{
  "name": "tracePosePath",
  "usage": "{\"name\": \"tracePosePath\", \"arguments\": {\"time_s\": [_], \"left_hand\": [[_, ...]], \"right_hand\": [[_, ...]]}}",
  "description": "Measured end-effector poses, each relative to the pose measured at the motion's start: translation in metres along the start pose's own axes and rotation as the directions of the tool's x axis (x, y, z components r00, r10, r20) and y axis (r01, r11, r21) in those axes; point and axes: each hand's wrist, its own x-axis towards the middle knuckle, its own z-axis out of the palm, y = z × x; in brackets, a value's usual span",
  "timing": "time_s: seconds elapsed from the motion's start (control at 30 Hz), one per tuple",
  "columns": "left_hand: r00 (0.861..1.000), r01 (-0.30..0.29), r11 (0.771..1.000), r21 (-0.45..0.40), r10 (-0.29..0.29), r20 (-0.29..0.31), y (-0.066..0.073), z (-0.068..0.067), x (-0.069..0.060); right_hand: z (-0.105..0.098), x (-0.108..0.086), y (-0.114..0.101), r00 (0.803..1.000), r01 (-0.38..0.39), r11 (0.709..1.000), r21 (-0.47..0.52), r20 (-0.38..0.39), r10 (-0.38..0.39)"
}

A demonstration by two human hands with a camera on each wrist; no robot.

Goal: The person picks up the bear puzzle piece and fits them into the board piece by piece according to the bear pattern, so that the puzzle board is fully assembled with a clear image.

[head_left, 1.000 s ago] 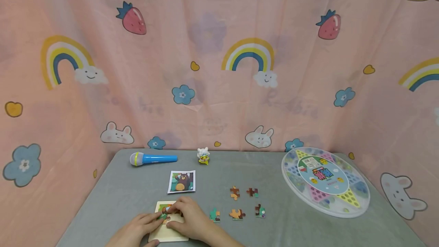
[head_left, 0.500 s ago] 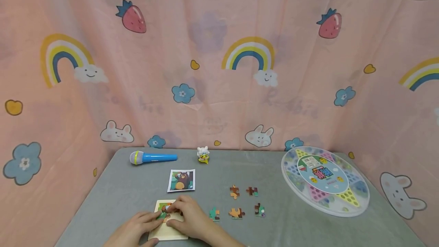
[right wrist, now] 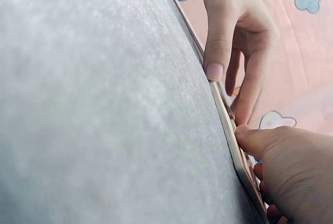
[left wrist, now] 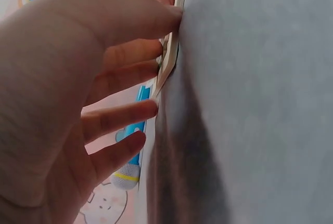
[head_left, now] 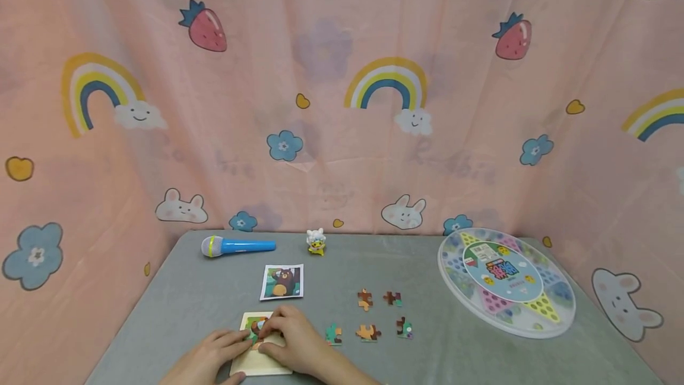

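A pale wooden puzzle board (head_left: 256, 364) lies near the front of the table, with several jigsaw pieces (head_left: 259, 321) filling its upper part in green, orange and brown. My left hand (head_left: 209, 354) rests at its left side, fingers fairly straight with tips on the pieces and the thumb at the board's near edge. From the right, my right hand (head_left: 297, 340) reaches over the board, its bent fingers and thumb closing on a puzzle piece that they mostly cover. In the right wrist view, the right thumb (right wrist: 252, 138) touches the board's top beside a left fingertip.
Loose jigsaw pieces (head_left: 369, 333) lie right of the board. Behind it is a bear picture card (head_left: 282, 282). Farther back are a blue toy microphone (head_left: 240, 246) and a small figurine (head_left: 316, 242). A round game board (head_left: 507, 284) stands at the right.
Both hands stay at the board; the right fingers shift only slightly over the piece. The loose pieces have not moved on the table.
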Motion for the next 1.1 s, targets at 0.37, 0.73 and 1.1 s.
{"name": "tracePosePath", "arguments": {"time_s": [0.37, 0.73, 1.1], "left_hand": [[0.999, -0.052, 0.999, 0.008, 0.052, -0.004, 0.003, 0.011, 0.008], [1.0, -0.021, 0.999, -0.026, 0.021, 0.011, -0.005, 0.019, 0.01], [1.0, 0.01, 0.998, -0.055, -0.01, 0.015, -0.002, 0.018, 0.011]], "right_hand": [[-0.018, 0.006, -0.002, 0.984, -0.112, 0.99, 0.085, 0.151, 0.098], [-0.063, -0.01, 0.013, 0.984, -0.166, 0.981, 0.102, 0.081, 0.158], [-0.118, -0.057, 0.07, 0.955, -0.24, 0.968, 0.074, -0.163, 0.25]]}}
